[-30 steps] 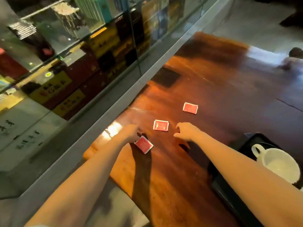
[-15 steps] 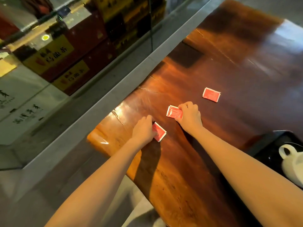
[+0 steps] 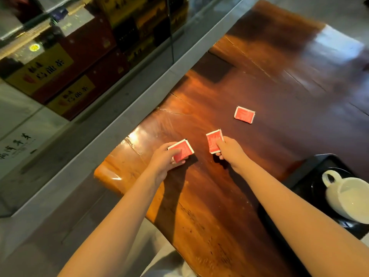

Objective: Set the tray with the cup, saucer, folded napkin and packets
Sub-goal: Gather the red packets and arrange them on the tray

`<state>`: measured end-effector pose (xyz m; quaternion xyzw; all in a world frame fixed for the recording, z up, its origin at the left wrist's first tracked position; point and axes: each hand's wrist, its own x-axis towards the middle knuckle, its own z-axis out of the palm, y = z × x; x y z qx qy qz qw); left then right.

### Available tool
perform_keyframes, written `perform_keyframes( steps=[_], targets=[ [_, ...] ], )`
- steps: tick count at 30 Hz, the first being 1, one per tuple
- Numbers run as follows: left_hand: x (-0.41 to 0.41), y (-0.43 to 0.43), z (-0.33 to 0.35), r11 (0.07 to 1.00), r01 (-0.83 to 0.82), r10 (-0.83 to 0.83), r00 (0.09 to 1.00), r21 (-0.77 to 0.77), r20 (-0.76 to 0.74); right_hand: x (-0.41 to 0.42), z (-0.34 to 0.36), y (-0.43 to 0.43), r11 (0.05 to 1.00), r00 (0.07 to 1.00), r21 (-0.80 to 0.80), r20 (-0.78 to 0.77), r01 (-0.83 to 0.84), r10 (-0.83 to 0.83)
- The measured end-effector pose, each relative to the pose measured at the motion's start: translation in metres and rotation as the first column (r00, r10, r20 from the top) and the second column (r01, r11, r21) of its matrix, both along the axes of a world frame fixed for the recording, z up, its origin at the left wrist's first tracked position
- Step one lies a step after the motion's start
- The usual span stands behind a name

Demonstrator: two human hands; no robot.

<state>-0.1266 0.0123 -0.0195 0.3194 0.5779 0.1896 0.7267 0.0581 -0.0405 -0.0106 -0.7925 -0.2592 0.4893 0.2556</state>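
My left hand (image 3: pixel 166 159) pinches a red packet (image 3: pixel 182 149) just above the wooden table. My right hand (image 3: pixel 231 151) holds a second red packet (image 3: pixel 213 140) lifted at an angle. A third red packet (image 3: pixel 244 114) lies flat on the table farther off to the right, untouched. At the right edge a black tray (image 3: pixel 305 168) carries a white cup (image 3: pixel 351 196) on a dark saucer (image 3: pixel 319 182). No napkin is visible.
The dark wooden table (image 3: pixel 279 80) has its rounded near-left corner just below my left hand. A grey ledge (image 3: pixel 139 100) and a glass case with boxed goods (image 3: pixel 60 62) run along the left side.
Both hands went from reaching for the packets to closing on one each and lifting them slightly off the wood. The camera moved closer and the tray with the cup slid into fuller view.
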Motion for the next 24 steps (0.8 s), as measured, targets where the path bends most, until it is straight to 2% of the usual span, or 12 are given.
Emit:
perform_keyframes(
  steps=[4, 6, 11, 15, 20, 24],
  targets=[
    [0.019, -0.007, 0.005, 0.989, -0.078, 0.097, 0.984, -0.124, 0.150, -0.004, 0.016, -0.008, 0.972, 0.969, 0.064, -0.123, 0.225, -0.216],
    [0.030, -0.010, 0.007, 0.987, -0.062, 0.092, 0.974, -0.149, 0.206, -0.007, 0.019, -0.010, 0.955, 0.956, 0.115, -0.144, 0.274, -0.257],
    [0.053, -0.015, 0.015, 0.995, 0.010, 0.020, 0.956, -0.102, 0.293, -0.011, 0.013, -0.013, 0.965, 0.971, 0.141, 0.053, 0.222, -0.232],
    [0.063, -0.015, 0.019, 0.996, 0.012, 0.015, 0.946, -0.084, 0.324, -0.005, 0.014, -0.015, 0.960, 0.960, 0.156, 0.124, 0.232, -0.252],
    [0.069, -0.014, 0.022, 0.993, 0.097, -0.112, 0.952, 0.065, 0.286, 0.005, 0.019, -0.014, 0.949, 0.961, 0.186, 0.062, 0.254, -0.269],
    [0.074, -0.008, 0.019, 0.996, 0.081, -0.086, 0.949, 0.030, 0.302, 0.014, 0.021, -0.009, 0.949, 0.968, 0.212, 0.046, 0.234, -0.248]
  ],
)
